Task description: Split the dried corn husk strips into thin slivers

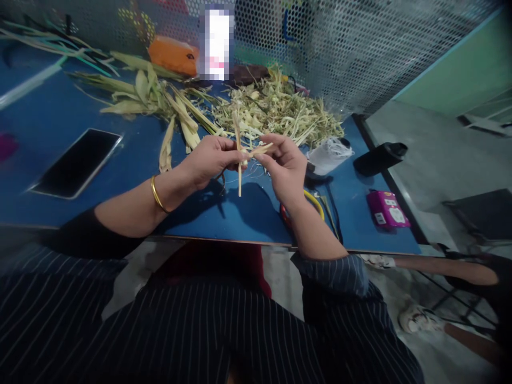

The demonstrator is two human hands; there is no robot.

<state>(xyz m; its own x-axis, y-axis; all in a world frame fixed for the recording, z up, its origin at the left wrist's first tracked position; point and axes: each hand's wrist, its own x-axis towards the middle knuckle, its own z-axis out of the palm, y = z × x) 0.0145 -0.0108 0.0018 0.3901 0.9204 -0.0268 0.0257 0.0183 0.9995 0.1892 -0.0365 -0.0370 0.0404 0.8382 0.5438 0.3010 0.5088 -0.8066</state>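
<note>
Between my hands, above the blue table, are pale strips of dried corn husk (237,130) that cross each other. My left hand (216,157) pinches the crossing, with one strip standing up from it and an end hanging below. With thumb and fingertips, my right hand (286,162) grips a strip end (262,150) that points to the right. A large heap of shredded husk (280,106) lies just beyond my hands. Longer whole husks (148,96) are spread to the left of the heap. How the strips join under my left fingers is hidden.
A spool of white thread (330,154) stands right of my hands, with a black bottle (380,158) and purple packet (388,209) farther right. Yellow-handled scissors (315,201) lie by my right wrist. A phone (78,162) rests at left. Mesh (340,48) borders the back. Another person's legs (440,266) show at right.
</note>
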